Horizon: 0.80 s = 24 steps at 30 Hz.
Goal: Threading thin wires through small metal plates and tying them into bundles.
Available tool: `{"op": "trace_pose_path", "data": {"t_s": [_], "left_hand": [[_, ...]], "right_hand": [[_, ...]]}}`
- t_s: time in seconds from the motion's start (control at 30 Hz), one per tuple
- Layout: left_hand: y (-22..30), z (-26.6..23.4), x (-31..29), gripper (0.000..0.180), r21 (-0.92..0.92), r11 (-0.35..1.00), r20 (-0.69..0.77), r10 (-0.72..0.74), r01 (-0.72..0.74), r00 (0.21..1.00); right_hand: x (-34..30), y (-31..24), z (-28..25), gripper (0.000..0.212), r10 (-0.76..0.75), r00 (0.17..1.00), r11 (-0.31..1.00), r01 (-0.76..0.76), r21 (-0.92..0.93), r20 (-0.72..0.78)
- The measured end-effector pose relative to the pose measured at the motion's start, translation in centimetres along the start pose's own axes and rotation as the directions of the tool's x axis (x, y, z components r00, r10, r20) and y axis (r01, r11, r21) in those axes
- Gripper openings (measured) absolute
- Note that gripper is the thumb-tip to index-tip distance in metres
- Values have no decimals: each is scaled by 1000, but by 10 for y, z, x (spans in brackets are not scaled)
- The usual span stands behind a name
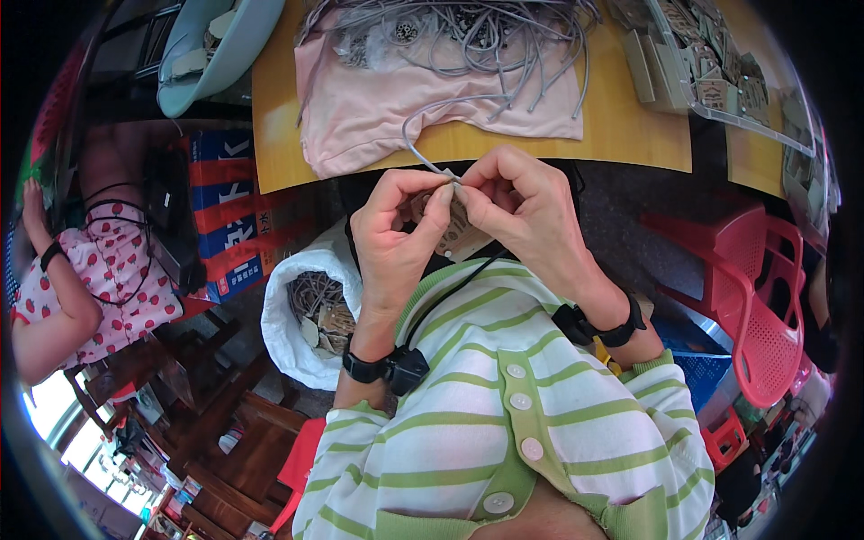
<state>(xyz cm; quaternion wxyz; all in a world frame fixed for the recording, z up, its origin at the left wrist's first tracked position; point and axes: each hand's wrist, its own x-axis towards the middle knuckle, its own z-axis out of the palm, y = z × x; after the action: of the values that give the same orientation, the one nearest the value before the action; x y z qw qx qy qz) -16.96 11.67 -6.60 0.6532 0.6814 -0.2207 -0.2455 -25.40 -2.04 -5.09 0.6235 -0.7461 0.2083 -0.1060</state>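
1. Left hand (396,223) is narrowed to a pinch, thumb and forefinger closed on the end of a grey cord (407,137).
2. Right hand (529,214) pinches at the same spot, its fingertips meeting the left's and seemingly gripping the cord's end too; the detail between them is too covered to tell.
3. Holding from both sides probably lets one hand steady the cord against the other's pull, and working over the lap likely gives a close view.
4. From the fingertips the cord arches away, slack, over the edge of the desk (639,148) to a heap of cords (481,40); that slack likely spares the heap from tugging.
5. Beneath the heap, a pink cloth (360,126) perhaps stops things sliding.
6. Just below the pinch, between both hands, is a tan card (462,238), partly hidden; whether it is joined to the cord, I cannot tell.
7. Beside the left forearm stands an open white bag (277,335) with cords and cards inside, probably placed for easy reach.
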Motion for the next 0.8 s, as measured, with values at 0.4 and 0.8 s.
{"op": "trace_pose_path", "data": {"t_s": [0.4,0.8], "left_hand": [[-7,12,3,12,306,935,-62,206,-178,976],[-8,5,-1,11,239,951,-14,205,-196,979]], "right_hand": [[3,13,1,13,174,985,939,-168,299,6],[6,9,-3,15,263,952,843,-304,444,154]]}}
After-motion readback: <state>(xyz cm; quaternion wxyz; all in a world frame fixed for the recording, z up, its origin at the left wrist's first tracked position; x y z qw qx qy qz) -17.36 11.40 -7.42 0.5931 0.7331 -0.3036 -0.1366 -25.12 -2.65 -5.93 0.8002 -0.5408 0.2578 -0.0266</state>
